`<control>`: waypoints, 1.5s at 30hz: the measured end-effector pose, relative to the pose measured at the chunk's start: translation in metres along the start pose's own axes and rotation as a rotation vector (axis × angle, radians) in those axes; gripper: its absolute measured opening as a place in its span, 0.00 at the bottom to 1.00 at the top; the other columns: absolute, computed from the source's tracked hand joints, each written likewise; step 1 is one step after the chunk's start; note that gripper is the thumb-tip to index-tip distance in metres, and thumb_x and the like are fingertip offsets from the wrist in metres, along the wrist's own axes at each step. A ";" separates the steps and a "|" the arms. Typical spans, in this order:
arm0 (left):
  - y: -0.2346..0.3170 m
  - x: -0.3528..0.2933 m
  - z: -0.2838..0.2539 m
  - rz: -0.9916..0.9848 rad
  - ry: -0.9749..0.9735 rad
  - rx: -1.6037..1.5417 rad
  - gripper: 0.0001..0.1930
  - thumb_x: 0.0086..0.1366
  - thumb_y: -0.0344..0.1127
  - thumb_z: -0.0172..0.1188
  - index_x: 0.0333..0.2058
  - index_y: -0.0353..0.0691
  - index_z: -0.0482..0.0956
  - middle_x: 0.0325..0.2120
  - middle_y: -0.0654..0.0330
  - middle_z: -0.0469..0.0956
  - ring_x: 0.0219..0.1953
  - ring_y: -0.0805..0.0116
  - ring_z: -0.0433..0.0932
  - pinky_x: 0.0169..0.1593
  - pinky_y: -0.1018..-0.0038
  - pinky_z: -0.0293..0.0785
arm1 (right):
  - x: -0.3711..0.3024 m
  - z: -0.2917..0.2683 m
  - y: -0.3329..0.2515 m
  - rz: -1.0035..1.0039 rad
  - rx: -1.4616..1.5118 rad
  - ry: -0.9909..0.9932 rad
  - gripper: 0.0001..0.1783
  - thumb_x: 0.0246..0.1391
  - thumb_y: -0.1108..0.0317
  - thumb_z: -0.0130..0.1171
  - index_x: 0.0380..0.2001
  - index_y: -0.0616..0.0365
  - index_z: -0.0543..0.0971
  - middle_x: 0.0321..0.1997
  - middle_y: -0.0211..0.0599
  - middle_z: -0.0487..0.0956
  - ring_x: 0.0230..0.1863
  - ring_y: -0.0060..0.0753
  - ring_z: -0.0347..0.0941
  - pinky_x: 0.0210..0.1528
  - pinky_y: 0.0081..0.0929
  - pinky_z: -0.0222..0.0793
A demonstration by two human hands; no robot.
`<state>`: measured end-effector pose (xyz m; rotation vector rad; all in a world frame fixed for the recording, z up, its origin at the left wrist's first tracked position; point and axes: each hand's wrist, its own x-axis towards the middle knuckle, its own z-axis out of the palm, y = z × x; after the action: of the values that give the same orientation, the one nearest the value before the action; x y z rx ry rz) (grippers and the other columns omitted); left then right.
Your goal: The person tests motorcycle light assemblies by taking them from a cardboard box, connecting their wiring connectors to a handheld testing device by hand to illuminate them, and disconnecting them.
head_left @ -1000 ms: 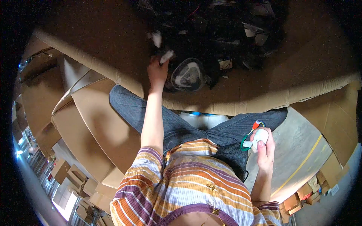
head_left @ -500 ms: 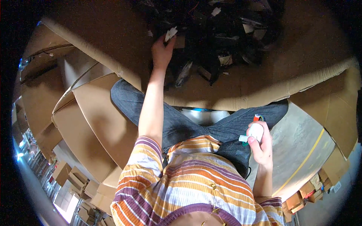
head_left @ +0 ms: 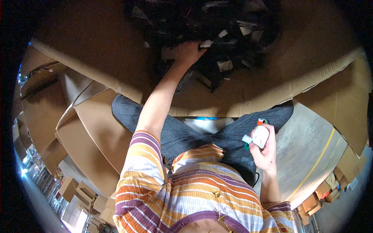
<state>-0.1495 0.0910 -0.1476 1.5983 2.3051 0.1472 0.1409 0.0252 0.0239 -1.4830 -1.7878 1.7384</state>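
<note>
My left hand (head_left: 189,53) reaches down into a large, dark cardboard box (head_left: 248,101). Its fingers are closed on a small white plastic piece (head_left: 206,44) that sticks out past the fingertips. Around that hand lies a pile of black items (head_left: 211,52), some in clear plastic, too dark to name. Over my right thigh, my right hand (head_left: 265,153) is wrapped round a rounded white plastic device (head_left: 260,136). From the device's side juts a white connector (head_left: 247,138) with a bit of green below it. An orange-red connector (head_left: 260,122) with thin wires shows above.
The box's front edge crosses in front of my jeans-clad legs (head_left: 178,134). A black mesh pouch (head_left: 241,161) rests at my waist. More cardboard boxes (head_left: 97,124) stand at left. To the right is grey floor (head_left: 307,139) with a yellow line (head_left: 320,159).
My left hand has moved to the right, over the black items, with the white piece at its fingertips. My right hand holds the white device in nearly the same place.
</note>
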 end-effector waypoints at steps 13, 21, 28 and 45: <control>0.009 -0.100 -0.020 0.227 0.373 -0.477 0.16 0.38 0.28 0.54 0.31 0.44 0.71 0.25 0.58 0.68 0.27 0.62 0.69 0.28 0.73 0.67 | 0.006 0.010 0.004 -0.014 -0.015 0.133 0.26 0.33 0.77 0.48 0.40 0.63 0.54 0.31 0.36 0.63 0.33 0.24 0.60 0.37 0.20 0.57; 0.045 -0.149 -0.053 0.440 -0.123 -1.198 0.10 0.46 0.35 0.50 0.24 0.33 0.69 0.24 0.57 0.71 0.26 0.69 0.70 0.31 0.79 0.65 | 0.005 0.008 -0.011 0.123 0.376 -0.023 0.23 0.33 0.80 0.47 0.39 0.61 0.57 0.28 0.31 0.65 0.30 0.19 0.61 0.34 0.15 0.59; 0.059 -0.172 -0.060 0.412 -0.495 -1.447 0.17 0.52 0.43 0.46 0.32 0.34 0.68 0.27 0.57 0.73 0.28 0.70 0.72 0.32 0.77 0.67 | 0.001 -0.005 -0.019 -0.039 0.386 -0.051 0.23 0.33 0.80 0.46 0.39 0.62 0.57 0.28 0.31 0.64 0.30 0.17 0.61 0.33 0.14 0.59; 0.077 -0.173 -0.076 0.530 -0.579 -1.193 0.07 0.51 0.32 0.47 0.20 0.35 0.69 0.15 0.60 0.72 0.19 0.67 0.71 0.23 0.76 0.64 | -0.014 -0.025 -0.015 0.021 0.475 -0.131 0.23 0.30 0.75 0.50 0.36 0.63 0.60 0.24 0.32 0.67 0.27 0.17 0.62 0.29 0.13 0.58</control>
<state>-0.0512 -0.0332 -0.0196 1.2433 0.9213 0.8531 0.1587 0.0325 0.0499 -1.2131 -1.2824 2.1216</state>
